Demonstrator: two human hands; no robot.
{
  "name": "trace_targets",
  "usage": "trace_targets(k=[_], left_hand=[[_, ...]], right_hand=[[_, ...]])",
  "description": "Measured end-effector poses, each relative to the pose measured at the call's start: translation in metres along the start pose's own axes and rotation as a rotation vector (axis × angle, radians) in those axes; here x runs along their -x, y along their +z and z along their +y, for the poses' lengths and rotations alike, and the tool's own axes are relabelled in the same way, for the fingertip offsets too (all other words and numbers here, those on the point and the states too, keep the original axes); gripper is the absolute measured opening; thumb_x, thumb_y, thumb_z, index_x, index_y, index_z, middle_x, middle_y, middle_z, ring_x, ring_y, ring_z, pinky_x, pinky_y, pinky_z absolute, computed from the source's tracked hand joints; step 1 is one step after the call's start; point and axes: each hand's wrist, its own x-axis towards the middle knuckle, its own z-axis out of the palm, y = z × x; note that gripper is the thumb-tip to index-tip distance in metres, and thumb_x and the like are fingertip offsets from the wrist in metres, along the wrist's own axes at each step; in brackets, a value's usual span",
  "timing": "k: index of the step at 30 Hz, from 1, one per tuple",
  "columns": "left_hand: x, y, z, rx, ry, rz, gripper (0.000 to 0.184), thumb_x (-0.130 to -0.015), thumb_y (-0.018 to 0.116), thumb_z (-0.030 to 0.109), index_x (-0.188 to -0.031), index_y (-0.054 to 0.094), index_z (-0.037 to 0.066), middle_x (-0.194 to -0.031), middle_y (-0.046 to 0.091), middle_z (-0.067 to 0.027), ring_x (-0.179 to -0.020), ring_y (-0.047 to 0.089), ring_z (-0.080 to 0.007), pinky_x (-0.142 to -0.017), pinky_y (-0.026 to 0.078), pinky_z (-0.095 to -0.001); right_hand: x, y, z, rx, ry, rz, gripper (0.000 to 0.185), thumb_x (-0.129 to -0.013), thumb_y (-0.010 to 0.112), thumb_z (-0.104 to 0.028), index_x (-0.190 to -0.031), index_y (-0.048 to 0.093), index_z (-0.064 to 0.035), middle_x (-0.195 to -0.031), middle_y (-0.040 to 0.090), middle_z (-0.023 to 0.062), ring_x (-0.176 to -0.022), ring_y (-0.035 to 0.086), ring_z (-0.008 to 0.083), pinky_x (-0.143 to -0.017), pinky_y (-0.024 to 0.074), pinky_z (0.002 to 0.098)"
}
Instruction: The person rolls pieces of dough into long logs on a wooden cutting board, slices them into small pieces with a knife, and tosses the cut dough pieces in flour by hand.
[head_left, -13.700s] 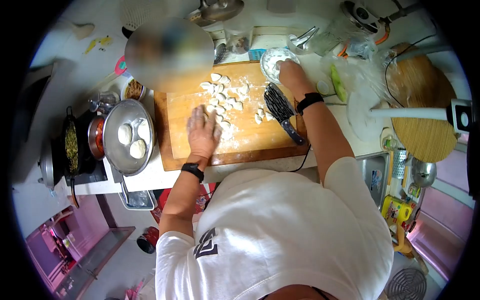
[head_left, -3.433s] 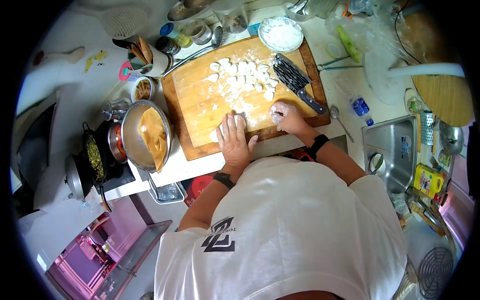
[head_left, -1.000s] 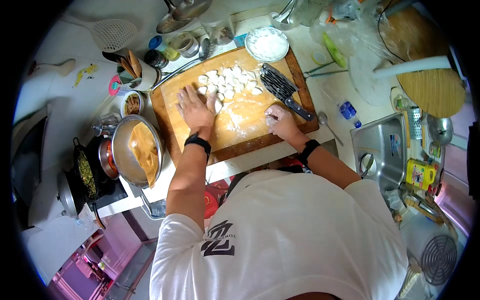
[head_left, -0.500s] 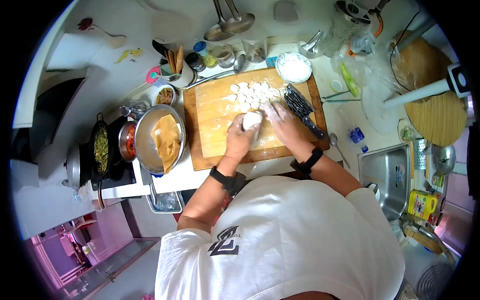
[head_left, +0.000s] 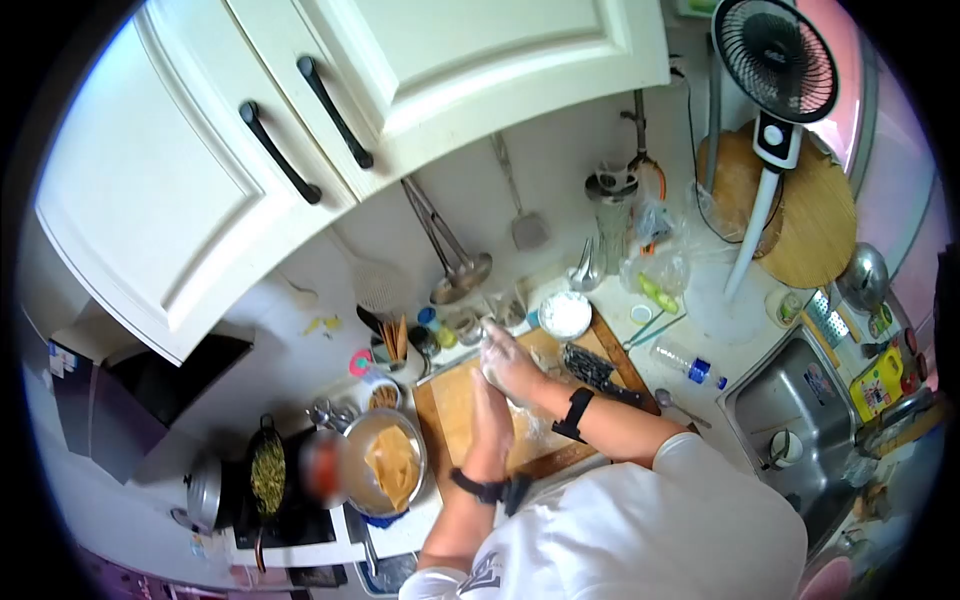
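My left hand (head_left: 490, 415) is raised above the wooden cutting board (head_left: 445, 410), its fingers stretched upward. Against it, slightly higher, is my right hand (head_left: 508, 362), fingers extended and palm towards the left one. Both are dusted white with flour. Whether dough lies between the palms I cannot make out. My right hand and forearm cover most of the small dough pieces. Right of them, a dark-bladed knife (head_left: 588, 368) with a black handle rests on the board. A bowl of white flour (head_left: 565, 315) stands at the board's back edge.
Left of the board is a metal bowl (head_left: 421, 470) with a brown wrapper (head_left: 394, 466). Farther left, a pan of chopped greens (head_left: 268, 478) sits on the stove. A bottle (head_left: 690, 365), spoon (head_left: 682, 407) and sink (head_left: 735, 400) lie right. Cabinets (head_left: 480, 60) hang overhead.
The view has tilted up, bringing cabinets and fan into sight. My hands have come up and together; earlier my left hand held a dough ball while my right hand lay by the dough pieces.
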Motion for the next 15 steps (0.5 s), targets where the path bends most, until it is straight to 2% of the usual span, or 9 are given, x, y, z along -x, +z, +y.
trace_targets(k=[1, 3, 6, 9, 10, 11, 13, 14, 15], left_hand=[[0.010, 0.002, -0.004, -0.027, 0.000, -0.054, 0.071, -0.106, 0.026, 0.055, -0.151, 0.032, 0.001, -0.158, 0.031, -0.0116, -0.146, 0.029, -0.0261, -0.120, 0.020, -0.0398], [0.004, -0.006, -0.005, -0.056, 0.009, -0.030, 0.071, -0.105, 0.029, 0.057, -0.152, 0.031, 0.004, -0.154, 0.037, -0.0111, -0.141, 0.036, -0.0254, -0.117, 0.027, -0.0389], [-0.021, -0.010, 0.024, 0.021, 0.006, 0.201, 0.083, -0.098, 0.035, 0.068, -0.149, 0.035, 0.003, -0.132, 0.056, -0.0131, -0.119, 0.053, -0.0236, -0.105, 0.041, -0.0365], [-0.024, -0.004, 0.018, 0.019, 0.087, -0.007, 0.075, -0.102, 0.034, 0.061, -0.148, 0.035, 0.002, -0.135, 0.054, -0.0125, -0.124, 0.050, -0.0250, -0.108, 0.038, -0.0365], [-0.009, 0.012, 0.015, -0.063, 0.084, 0.074, 0.075, -0.103, 0.037, 0.058, -0.150, 0.032, 0.000, -0.148, 0.043, -0.0150, -0.135, 0.043, -0.0257, -0.112, 0.034, -0.0381], [-0.011, 0.013, 0.009, -0.061, 0.070, 0.047, 0.075, -0.103, 0.037, 0.058, -0.150, 0.032, 0.000, -0.148, 0.043, -0.0150, -0.135, 0.043, -0.0257, -0.112, 0.034, -0.0381], [-0.020, 0.003, 0.002, -0.218, 0.244, -0.013, 0.066, -0.103, 0.047, 0.046, -0.147, 0.035, 0.000, -0.145, 0.046, -0.0158, -0.133, 0.045, -0.0250, -0.111, 0.035, -0.0380], [-0.024, 0.002, 0.003, -0.265, 0.284, 0.063, 0.054, -0.099, 0.060, 0.029, -0.141, 0.043, 0.000, -0.137, 0.052, -0.0155, -0.125, 0.052, -0.0246, -0.107, 0.040, -0.0373], [-0.024, 0.006, 0.012, -0.294, 0.256, 0.081, 0.043, -0.094, 0.067, 0.017, -0.130, 0.051, 0.000, -0.124, 0.060, -0.0128, -0.112, 0.059, -0.0227, -0.098, 0.047, -0.0345]], right_hand=[[-0.012, -0.005, 0.009, -0.032, 0.105, 0.051, 0.067, -0.100, 0.052, -0.041, -0.147, 0.037, 0.0052, -0.147, 0.044, 0.0274, -0.137, 0.045, 0.0363, -0.113, 0.0355, 0.0392], [0.005, 0.005, -0.002, -0.096, 0.119, -0.071, 0.071, -0.099, 0.053, -0.044, -0.148, 0.035, 0.0045, -0.148, 0.044, 0.0264, -0.137, 0.044, 0.0338, -0.113, 0.0348, 0.0396], [0.024, 0.013, -0.011, -0.079, -0.164, -0.165, 0.069, -0.099, 0.054, -0.040, -0.149, 0.034, 0.0038, -0.149, 0.042, 0.0259, -0.139, 0.042, 0.0349, -0.114, 0.0328, 0.0404], [0.005, 0.014, -0.007, 0.047, -0.193, -0.104, 0.060, -0.104, 0.047, -0.033, -0.151, 0.032, -0.0007, -0.154, 0.035, 0.0230, -0.145, 0.032, 0.0307, -0.118, 0.0259, 0.0383], [-0.008, 0.010, -0.009, 0.057, -0.154, 0.038, 0.068, -0.099, 0.054, -0.044, -0.148, 0.037, 0.0005, -0.149, 0.042, 0.0259, -0.136, 0.044, 0.0380, -0.111, 0.0359, 0.0397], [-0.010, 0.009, -0.012, 0.070, -0.152, 0.065, 0.068, -0.099, 0.054, -0.044, -0.148, 0.037, 0.0005, -0.149, 0.042, 0.0259, -0.136, 0.044, 0.0380, -0.111, 0.0359, 0.0397], [-0.012, 0.008, -0.019, 0.287, -0.074, 0.068, 0.065, -0.098, 0.056, -0.044, -0.146, 0.041, -0.0030, -0.143, 0.048, 0.0256, -0.131, 0.048, 0.0375, -0.108, 0.0387, 0.0395], [-0.015, 0.014, -0.009, 0.096, 0.039, -0.062, 0.055, -0.101, 0.054, -0.037, -0.145, 0.043, -0.0051, -0.139, 0.052, 0.0213, -0.131, 0.049, 0.0245, -0.111, 0.0362, 0.0330], [-0.006, 0.002, -0.020, 0.136, 0.018, -0.140, 0.054, -0.102, 0.053, -0.038, -0.145, 0.044, -0.0062, -0.130, 0.060, 0.0127, -0.118, 0.055, 0.0188, -0.102, 0.0440, 0.0307]])
